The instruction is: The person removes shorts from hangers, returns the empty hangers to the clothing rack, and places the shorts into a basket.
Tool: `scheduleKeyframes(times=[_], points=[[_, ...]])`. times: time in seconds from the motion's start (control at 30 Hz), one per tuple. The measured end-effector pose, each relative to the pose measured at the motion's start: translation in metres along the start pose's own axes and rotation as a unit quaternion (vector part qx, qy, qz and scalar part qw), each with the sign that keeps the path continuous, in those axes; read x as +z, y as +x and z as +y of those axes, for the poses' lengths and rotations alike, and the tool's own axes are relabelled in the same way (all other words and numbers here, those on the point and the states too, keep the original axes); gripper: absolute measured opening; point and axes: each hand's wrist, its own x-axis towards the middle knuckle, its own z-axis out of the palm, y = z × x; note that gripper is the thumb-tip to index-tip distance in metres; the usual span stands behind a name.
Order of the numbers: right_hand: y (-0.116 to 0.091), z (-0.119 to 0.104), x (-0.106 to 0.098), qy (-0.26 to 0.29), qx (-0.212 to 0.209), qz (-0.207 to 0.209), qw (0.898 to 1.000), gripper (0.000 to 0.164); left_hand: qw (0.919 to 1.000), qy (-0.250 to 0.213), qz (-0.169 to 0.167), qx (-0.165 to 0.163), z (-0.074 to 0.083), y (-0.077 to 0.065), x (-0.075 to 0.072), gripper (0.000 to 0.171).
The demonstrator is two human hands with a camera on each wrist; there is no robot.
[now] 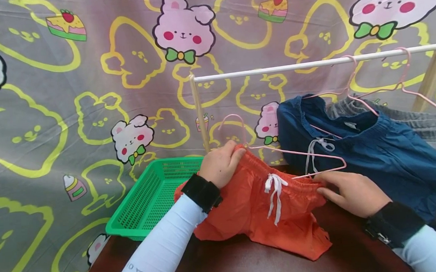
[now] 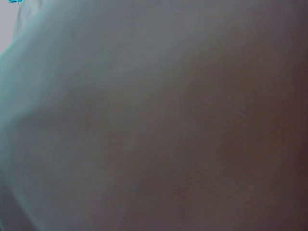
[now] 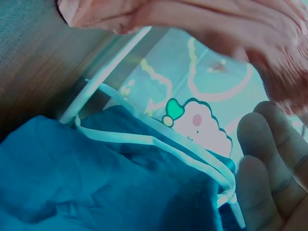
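- Orange cloth shorts with white drawstring (image 1: 251, 208): centre of frame, lower part over the dark brown tabletop (image 1: 269, 260).
- Left hand (image 1: 219, 164) grips waistband's left corner; left wrist view too blurred to add anything.
- Right hand (image 1: 354, 192) pinches waistband's right end, thumb in front.
- Pink thin-wire hanger (image 1: 304, 153): right end pokes out above the waistband, hook below the white rail (image 1: 273, 69).
- Judged best: stretch the elastic rightward, tuck that end inside, keep left corner pinned, drawstring clear of wire.
- Risk: left side slipping off if right pulls hard.
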Motion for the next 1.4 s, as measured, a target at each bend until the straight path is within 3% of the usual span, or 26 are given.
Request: scheduleKeyframes(times=[0.2, 0.33, 0.5, 0.63, 0.83, 1.0, 1.1, 1.27, 1.4], points=[[0.003, -0.008, -0.005, -0.010, -0.009, 0.031, 0.999, 0.026, 0.9999, 0.007, -0.004, -0.009, 0.001, 0.000, 0.000, 0.030], [0.005, -0.015, -0.009, -0.015, -0.032, 0.092, 0.995, 0.026, 0.9997, 0.009, -0.014, -0.016, 0.002, 0.000, 0.002, 0.030], [0.008, -0.022, -0.014, -0.023, -0.058, 0.185, 0.981, 0.030, 0.9996, 0.010, -0.021, -0.017, 0.002, -0.001, 0.004, 0.030], [0.012, -0.023, -0.018, -0.016, -0.063, 0.220, 0.973, 0.040, 0.9997, 0.010, -0.017, -0.015, 0.002, -0.002, 0.005, 0.029], [0.017, -0.019, -0.015, 0.001, -0.009, 0.169, 0.986, 0.058, 0.9997, 0.007, -0.019, -0.012, 0.002, -0.002, 0.006, 0.030], [0.019, -0.014, -0.008, 0.017, 0.024, 0.117, 0.993, 0.061, 0.9997, 0.009, -0.020, -0.007, 0.002, -0.003, 0.008, 0.031], [0.019, -0.012, -0.005, 0.022, 0.025, 0.105, 0.994, 0.052, 0.9997, 0.012, -0.023, -0.002, 0.002, -0.003, 0.009, 0.030], [0.019, -0.011, -0.003, 0.012, 0.009, 0.109, 0.994, 0.021, 0.9995, 0.015, -0.029, 0.006, 0.003, -0.004, 0.009, 0.030], [0.018, -0.010, -0.004, -0.002, 0.004, 0.121, 0.993, 0.014, 0.9995, 0.009, -0.028, 0.006, 0.003, -0.005, 0.009, 0.030]])
